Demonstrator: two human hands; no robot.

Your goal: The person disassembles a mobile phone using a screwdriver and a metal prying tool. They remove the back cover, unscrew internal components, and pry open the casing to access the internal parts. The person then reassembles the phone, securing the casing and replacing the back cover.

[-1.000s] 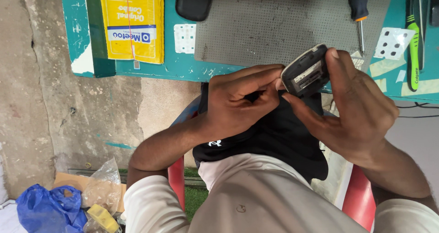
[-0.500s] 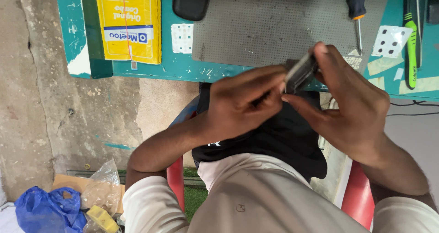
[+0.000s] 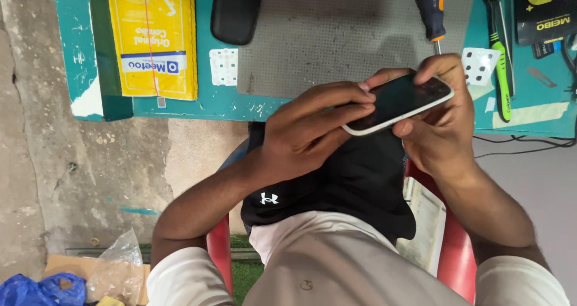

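Black-screened phone [image 3: 398,103] tilted, long axis up-right.

Both hands hold a smartphone [image 3: 398,103] with a white rim and dark screen, tilted, just off the near edge of the teal worktop [image 3: 204,104]. The left hand [image 3: 309,131] grips its lower end, fingers laid over the screen; the right hand [image 3: 442,122] cups its upper end from below. On the worktop lie a grey mat [image 3: 336,35], a yellow packet [image 3: 153,38] near the left edge, a black case [image 3: 235,10], a screwdriver [image 3: 434,11] and a green tool [image 3: 500,65] toward the right.
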